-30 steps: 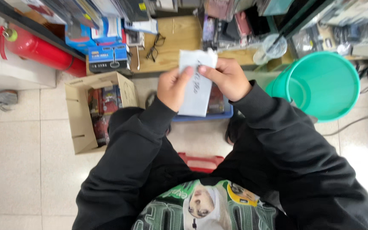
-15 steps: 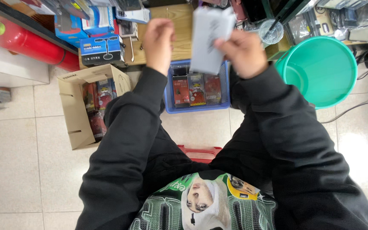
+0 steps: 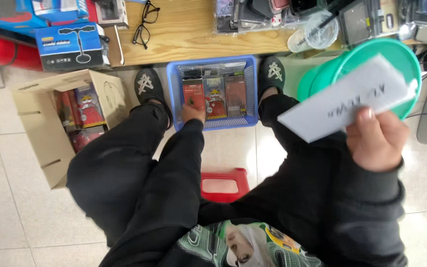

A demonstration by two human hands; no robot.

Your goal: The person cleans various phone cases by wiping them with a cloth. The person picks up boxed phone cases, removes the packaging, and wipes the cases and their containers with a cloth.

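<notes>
Two hands working apart: left hand (image 3: pixel 192 112) reaching down at frame center, fingers closing on a red packet (image 3: pixel 192 94) in the blue basket (image 3: pixel 250 89); right hand (image 3: pixel 376 141) pinching a white paper slip (image 3: pixel 342 99) at right, long axis tilting up-right. Lying nearer the left, directly ahead between the shoes.

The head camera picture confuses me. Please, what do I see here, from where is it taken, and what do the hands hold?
A person wears the camera on the head, so you look down at their own body, legs and shoes. The right hand holds a flat white packet. The left hand reaches into a blue basket of small red packages on the floor. Beside it stand an open cardboard box, a green bucket and a wooden shelf with glasses.
</notes>
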